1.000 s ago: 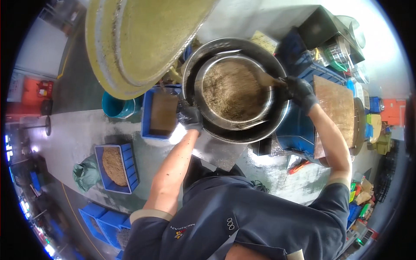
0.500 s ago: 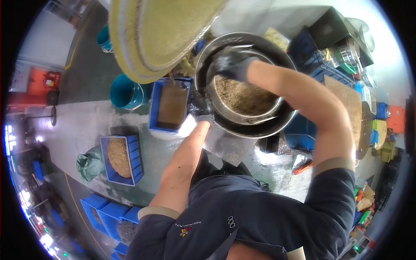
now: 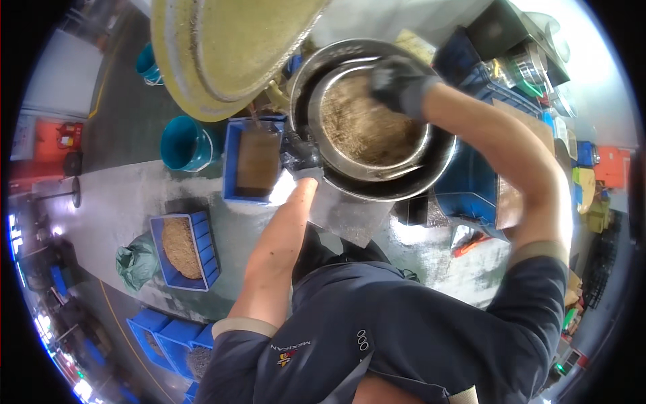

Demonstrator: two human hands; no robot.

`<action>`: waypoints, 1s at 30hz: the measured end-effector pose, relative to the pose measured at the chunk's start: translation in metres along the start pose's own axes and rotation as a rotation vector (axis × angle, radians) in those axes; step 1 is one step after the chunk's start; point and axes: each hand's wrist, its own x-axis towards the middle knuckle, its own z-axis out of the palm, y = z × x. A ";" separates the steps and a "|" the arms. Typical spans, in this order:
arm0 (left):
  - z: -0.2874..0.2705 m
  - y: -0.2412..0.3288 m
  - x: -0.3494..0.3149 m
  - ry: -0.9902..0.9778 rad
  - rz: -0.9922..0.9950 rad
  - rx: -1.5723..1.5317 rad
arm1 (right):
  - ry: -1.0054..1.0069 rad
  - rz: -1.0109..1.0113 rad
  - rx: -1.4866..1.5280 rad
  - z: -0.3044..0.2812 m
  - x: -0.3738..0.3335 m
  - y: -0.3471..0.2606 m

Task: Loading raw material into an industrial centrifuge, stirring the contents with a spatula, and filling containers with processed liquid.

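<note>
A round metal pan [image 3: 369, 172] with loose tan, grainy material [image 3: 350, 118] in it sits inside a larger, deep metal basin [image 3: 383, 195]. My left hand [image 3: 300, 153], in a dark glove, is closed at the left side, on the pan's rim; the basin's edge beneath it is partly hidden. Over the upper right of the material is my right hand [image 3: 400, 86], also gloved. Motion smears its fingers, so their pose and anything in them cannot be made out. The material under it is blurred too.
A yellowish round lid-like part [image 3: 235, 54] looms at the upper left. Left of the basin stand a blue bin [image 3: 229, 161] of brownish content and a teal bucket [image 3: 185, 145]. Another blue crate [image 3: 207, 249] holds tan material. Blue containers [image 3: 471, 198] and a board [image 3: 508, 202] are at right.
My right hand has swept from the pan's upper left across to its upper right, uncovering material there. My left hand stays at the left rim; the whole view has shifted slightly.
</note>
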 end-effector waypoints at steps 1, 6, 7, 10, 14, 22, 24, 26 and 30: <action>-0.007 0.019 0.005 -0.020 0.014 0.010 | 0.111 0.042 -0.046 0.038 -0.026 0.027; -0.036 0.041 0.012 -0.047 -0.117 -0.024 | -0.074 0.522 0.304 0.046 -0.125 0.052; -0.035 0.043 0.011 -0.062 -0.107 -0.032 | -0.059 0.627 0.315 0.074 -0.138 0.060; -0.030 0.040 0.010 -0.055 -0.053 0.038 | -0.149 0.729 0.342 0.117 -0.161 0.067; -0.027 0.039 0.013 -0.065 -0.047 0.089 | -0.324 0.658 0.451 0.130 -0.176 0.035; -0.023 0.017 0.009 -0.020 -0.026 0.073 | -0.598 0.280 0.590 0.170 -0.177 -0.015; -0.014 0.030 0.009 -0.027 0.041 0.062 | -0.411 0.159 0.689 0.253 -0.221 -0.003; -0.012 0.034 0.011 -0.058 -0.004 0.044 | -0.209 -0.016 0.784 0.272 -0.224 -0.002; -0.024 0.026 0.010 -0.098 -0.085 0.076 | -0.674 0.980 1.724 0.191 -0.190 -0.011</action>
